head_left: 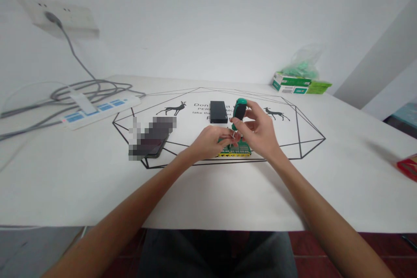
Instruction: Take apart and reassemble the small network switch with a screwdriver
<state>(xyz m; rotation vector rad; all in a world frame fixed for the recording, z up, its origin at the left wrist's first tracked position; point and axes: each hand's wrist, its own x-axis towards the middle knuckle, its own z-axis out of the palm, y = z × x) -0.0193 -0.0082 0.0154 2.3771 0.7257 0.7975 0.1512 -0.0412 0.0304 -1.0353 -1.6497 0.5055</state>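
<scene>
A screwdriver (240, 110) with a green and black handle is held by my right hand (262, 134), fingers wrapped round the handle. Its thin shaft points down at a green circuit board (243, 149) with a yellow front edge, lying flat on the table. My left hand (210, 141) is at the board's left side, thumb and fingers pinched together beside the shaft. Whatever those fingertips grip is too small or hidden to make out. Both hands cover the upper part of the board. Just behind it lies a small black box (218, 112).
A dark phone (158, 145), partly blurred out, lies left of my hands. Farther left are a white power strip (100, 113) and coiled grey cable (74, 89). Green and white boxes (291, 82) with a plastic bag stand at the back right; a red object (408, 167) is at the right edge.
</scene>
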